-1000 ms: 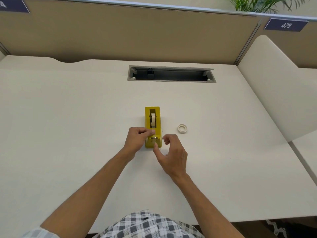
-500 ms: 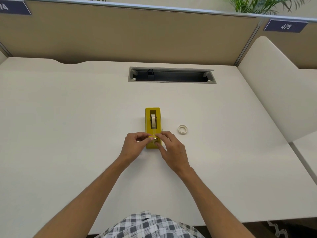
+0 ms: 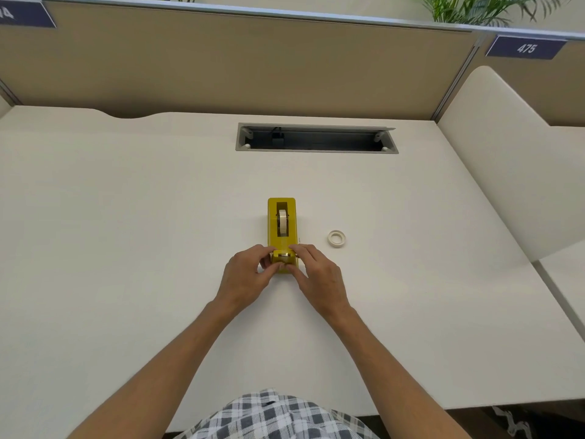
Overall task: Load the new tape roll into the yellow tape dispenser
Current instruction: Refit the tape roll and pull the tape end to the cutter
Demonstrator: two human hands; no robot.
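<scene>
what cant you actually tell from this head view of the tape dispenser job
- Head view: the cutter end of the yellow tape dispenser is covered by the left hand and right hand; the grip is unclear.
- The tape strip is too small to see.
- The small ring: spent core or thin roll, too small to tell.

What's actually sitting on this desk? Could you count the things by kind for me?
Yellow tape dispenser: 1
Tape roll seated in the dispenser: 1
Loose white ring lying flat to the dispenser's right: 1
Total: 3
</scene>
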